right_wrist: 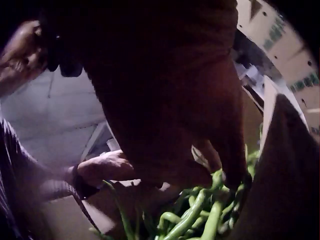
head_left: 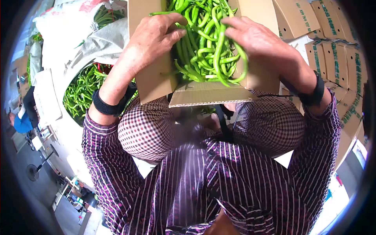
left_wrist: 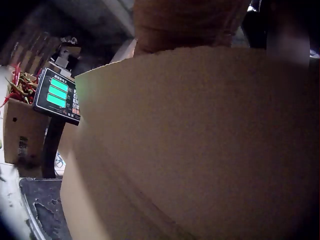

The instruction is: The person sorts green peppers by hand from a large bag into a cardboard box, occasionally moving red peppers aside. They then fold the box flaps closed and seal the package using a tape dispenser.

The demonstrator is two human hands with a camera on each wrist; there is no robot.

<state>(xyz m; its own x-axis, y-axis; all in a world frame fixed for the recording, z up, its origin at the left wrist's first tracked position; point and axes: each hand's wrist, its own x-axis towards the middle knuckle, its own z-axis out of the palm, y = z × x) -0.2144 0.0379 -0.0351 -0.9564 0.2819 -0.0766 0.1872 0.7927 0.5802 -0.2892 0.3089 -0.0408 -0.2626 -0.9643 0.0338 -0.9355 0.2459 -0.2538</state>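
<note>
A cardboard box [head_left: 219, 94] with raised flaps stands before the person's knees, full of long green chili peppers [head_left: 205, 43]. At its left side the left hand [head_left: 152, 37] pinches green chili peppers between curled fingers and thumb. Across from it, the right hand [head_left: 252, 37] holds some by their upper ends, and long curved ones hang below its fingertips. In the right wrist view that hand [right_wrist: 215, 130] is dark, its fingertips down among the peppers [right_wrist: 192, 217]. A cardboard flap [left_wrist: 200, 140] hides the left hand's work in the left wrist view.
An open sack of green peppers [head_left: 84, 90] lies left of the box. Stacked cartons [head_left: 335, 62] stand at the right. The left wrist view shows a lit scale display [left_wrist: 57, 92] beside a carton of red chilies [left_wrist: 22, 85]. Another person [head_left: 23, 121] is far left.
</note>
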